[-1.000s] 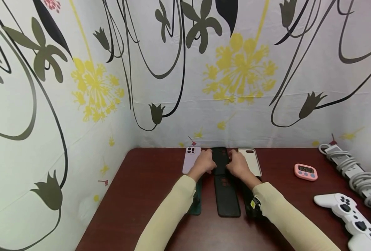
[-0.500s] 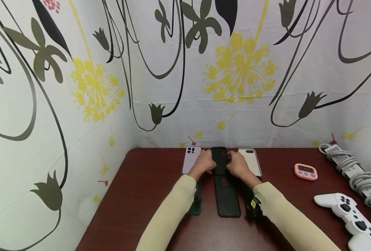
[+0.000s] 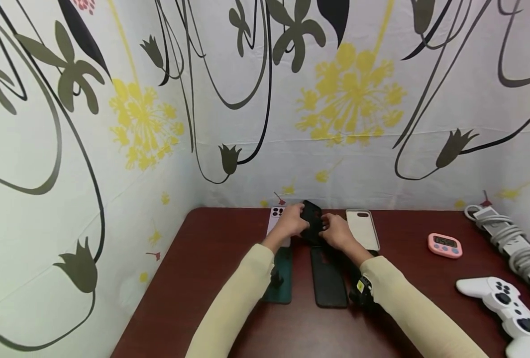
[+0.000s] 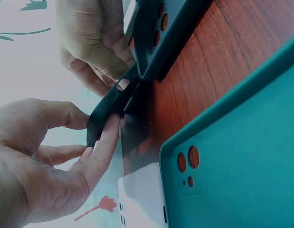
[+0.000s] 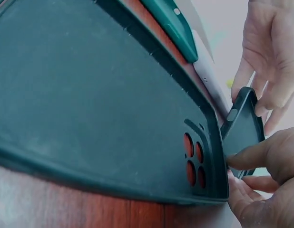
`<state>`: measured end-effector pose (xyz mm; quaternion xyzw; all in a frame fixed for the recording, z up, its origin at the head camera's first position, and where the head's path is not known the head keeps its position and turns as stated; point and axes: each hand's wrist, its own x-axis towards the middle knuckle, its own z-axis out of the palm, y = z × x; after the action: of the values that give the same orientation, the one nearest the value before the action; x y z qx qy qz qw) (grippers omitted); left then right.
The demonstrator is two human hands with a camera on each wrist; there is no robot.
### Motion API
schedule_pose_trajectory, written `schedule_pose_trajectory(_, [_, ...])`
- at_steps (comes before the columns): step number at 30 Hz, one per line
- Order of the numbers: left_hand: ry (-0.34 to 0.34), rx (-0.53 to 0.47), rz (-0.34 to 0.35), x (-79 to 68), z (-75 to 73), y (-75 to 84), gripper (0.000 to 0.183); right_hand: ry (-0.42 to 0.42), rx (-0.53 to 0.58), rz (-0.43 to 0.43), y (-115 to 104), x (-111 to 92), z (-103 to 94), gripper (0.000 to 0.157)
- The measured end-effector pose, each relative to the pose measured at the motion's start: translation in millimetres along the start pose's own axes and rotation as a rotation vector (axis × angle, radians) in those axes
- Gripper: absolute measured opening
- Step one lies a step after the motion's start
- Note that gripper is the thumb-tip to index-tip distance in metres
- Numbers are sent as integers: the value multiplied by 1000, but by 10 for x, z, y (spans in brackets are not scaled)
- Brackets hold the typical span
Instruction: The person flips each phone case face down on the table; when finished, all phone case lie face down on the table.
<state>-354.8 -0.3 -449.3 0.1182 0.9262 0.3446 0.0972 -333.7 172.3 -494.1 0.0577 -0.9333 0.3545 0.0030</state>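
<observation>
A black phone case (image 3: 310, 219) is tilted up off the table at the back, between my two hands. My left hand (image 3: 290, 221) pinches its left side, thumb on one face and fingers on the other, as the left wrist view shows. At the opposite side my right hand (image 3: 337, 231) pinches the case with thumb and fingers. A second black phone case (image 3: 329, 281) lies flat just in front; its camera holes show in the right wrist view. A teal case (image 4: 232, 147) lies beside it, under my left forearm. The lilac case (image 3: 273, 219) is partly covered by my left hand.
A cream phone case (image 3: 363, 231) lies right of my right hand. Further right are a pink timer (image 3: 445, 245), a white game controller (image 3: 506, 308) and a power strip (image 3: 511, 243) with coiled cable. A patterned curtain (image 3: 247, 119) hangs behind the table.
The back black case lay flat before; now it is lifted and tilted in both hands. The left hand has risen slightly, and the head view has shifted a little.
</observation>
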Motion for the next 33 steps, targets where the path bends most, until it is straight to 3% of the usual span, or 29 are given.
schedule_pose_trajectory(6, [-17,-58,18,-20,-47,10,62,-26,73,63,-15,9,-20,49])
schedule_pose_trajectory(9, [-24,-73,33,-36,-67,39,62,-77,177,102,-27,9,-53,48])
schedule_pose_trajectory(16, [-18,-64,51,-75,-78,131,62,-200,451,187,-47,40,-131,71])
schedule_pose_trajectory(21, [-24,-73,33,-77,-47,181,63,-232,521,208,-64,61,-184,81])
schedule_pose_trajectory(27, [-26,-60,37,-86,-25,232,63,-239,559,188,-67,55,-203,81])
schedule_pose_trajectory(33, [-64,-176,32,-115,21,264,65,-180,519,183,-56,36,-203,75])
